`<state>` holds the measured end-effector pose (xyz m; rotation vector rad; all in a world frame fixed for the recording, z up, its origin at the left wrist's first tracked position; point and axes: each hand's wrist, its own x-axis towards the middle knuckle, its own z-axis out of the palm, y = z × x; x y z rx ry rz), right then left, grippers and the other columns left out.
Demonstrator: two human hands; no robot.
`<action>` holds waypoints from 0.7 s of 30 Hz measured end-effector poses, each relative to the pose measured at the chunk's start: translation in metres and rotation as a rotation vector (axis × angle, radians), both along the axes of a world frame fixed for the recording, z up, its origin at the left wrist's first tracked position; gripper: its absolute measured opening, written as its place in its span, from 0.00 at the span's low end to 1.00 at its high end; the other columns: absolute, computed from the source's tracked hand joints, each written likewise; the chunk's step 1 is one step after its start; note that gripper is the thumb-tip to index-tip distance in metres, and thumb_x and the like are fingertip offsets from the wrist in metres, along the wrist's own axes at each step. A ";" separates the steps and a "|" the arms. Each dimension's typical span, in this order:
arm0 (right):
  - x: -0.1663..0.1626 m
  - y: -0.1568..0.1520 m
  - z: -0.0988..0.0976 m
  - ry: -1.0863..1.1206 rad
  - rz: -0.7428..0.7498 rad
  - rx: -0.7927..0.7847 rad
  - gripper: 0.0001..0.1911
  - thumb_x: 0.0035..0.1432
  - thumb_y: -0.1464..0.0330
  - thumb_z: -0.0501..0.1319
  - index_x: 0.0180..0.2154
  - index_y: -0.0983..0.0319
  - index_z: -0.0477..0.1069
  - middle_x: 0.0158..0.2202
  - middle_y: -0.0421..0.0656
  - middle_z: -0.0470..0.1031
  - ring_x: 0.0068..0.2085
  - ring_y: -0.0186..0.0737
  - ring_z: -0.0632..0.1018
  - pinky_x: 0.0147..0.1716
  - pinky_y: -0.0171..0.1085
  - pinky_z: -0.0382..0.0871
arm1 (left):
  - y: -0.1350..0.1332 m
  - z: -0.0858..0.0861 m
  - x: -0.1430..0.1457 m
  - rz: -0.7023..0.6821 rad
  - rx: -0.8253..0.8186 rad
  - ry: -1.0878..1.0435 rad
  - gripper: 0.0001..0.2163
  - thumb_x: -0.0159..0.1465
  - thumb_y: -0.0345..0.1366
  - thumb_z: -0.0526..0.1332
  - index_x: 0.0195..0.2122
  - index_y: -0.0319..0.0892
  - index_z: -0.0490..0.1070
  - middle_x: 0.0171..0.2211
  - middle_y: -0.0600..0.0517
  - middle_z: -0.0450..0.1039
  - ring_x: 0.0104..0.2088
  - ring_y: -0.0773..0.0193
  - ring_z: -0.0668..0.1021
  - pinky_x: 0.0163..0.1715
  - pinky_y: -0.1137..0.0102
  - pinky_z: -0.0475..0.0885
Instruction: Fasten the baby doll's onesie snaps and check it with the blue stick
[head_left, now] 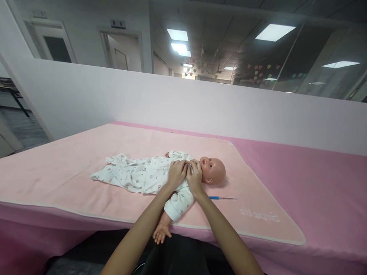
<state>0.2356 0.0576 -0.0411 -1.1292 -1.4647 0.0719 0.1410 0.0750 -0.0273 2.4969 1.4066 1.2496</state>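
Observation:
A baby doll (215, 170) lies on its back on a light pink mat (71, 160), its head to the right and one arm hanging over the near edge. It wears a white printed baby outfit (137, 173). At the doll's upper chest, just below the neck, my left hand (177, 173) and my right hand (195, 175) meet with fingers bent and pinched at the front of the outfit. Cloth bunches between them; the exact fastening under my fingertips is hidden. Beside my right forearm lies a thin thermometer (220, 198) with a blue end.
A darker pink cover (315, 183) spreads under the mat. Behind the table rises a low white wall (186, 99) with glass above it. The table's near edge runs close to my lap (177, 256).

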 end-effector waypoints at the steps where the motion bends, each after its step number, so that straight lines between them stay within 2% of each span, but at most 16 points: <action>1: 0.000 0.000 -0.001 0.009 -0.008 0.000 0.13 0.55 0.74 0.48 0.37 0.61 0.69 0.42 0.47 0.66 0.45 0.41 0.68 0.48 0.42 0.62 | 0.000 0.000 0.000 -0.004 -0.003 -0.005 0.10 0.63 0.33 0.45 0.33 0.43 0.64 0.31 0.51 0.71 0.35 0.61 0.71 0.40 0.64 0.61; 5: 0.001 0.000 -0.001 0.035 -0.011 0.028 0.13 0.55 0.75 0.48 0.35 0.62 0.71 0.42 0.47 0.65 0.45 0.40 0.69 0.47 0.40 0.64 | -0.002 0.002 -0.001 -0.032 -0.011 -0.038 0.10 0.62 0.31 0.46 0.35 0.44 0.65 0.33 0.53 0.72 0.36 0.62 0.71 0.42 0.64 0.60; 9: 0.002 -0.002 -0.001 0.024 -0.018 0.041 0.14 0.54 0.76 0.48 0.34 0.61 0.71 0.43 0.47 0.66 0.45 0.39 0.69 0.47 0.38 0.64 | -0.003 0.003 -0.001 -0.033 -0.029 -0.027 0.09 0.61 0.32 0.46 0.34 0.44 0.65 0.33 0.52 0.72 0.36 0.61 0.71 0.42 0.64 0.60; 16: 0.001 0.000 -0.004 -0.028 -0.049 0.090 0.15 0.54 0.77 0.48 0.36 0.62 0.71 0.43 0.47 0.66 0.45 0.38 0.69 0.47 0.38 0.64 | 0.000 0.001 -0.001 -0.022 -0.026 -0.019 0.08 0.62 0.33 0.46 0.32 0.43 0.64 0.32 0.53 0.72 0.35 0.62 0.71 0.41 0.65 0.60; 21: 0.000 0.002 -0.005 -0.048 -0.061 0.108 0.17 0.51 0.79 0.49 0.39 0.61 0.70 0.41 0.46 0.65 0.45 0.38 0.68 0.47 0.39 0.64 | 0.001 0.001 -0.001 -0.010 -0.074 -0.038 0.09 0.63 0.33 0.46 0.34 0.44 0.64 0.33 0.52 0.72 0.36 0.62 0.72 0.41 0.65 0.60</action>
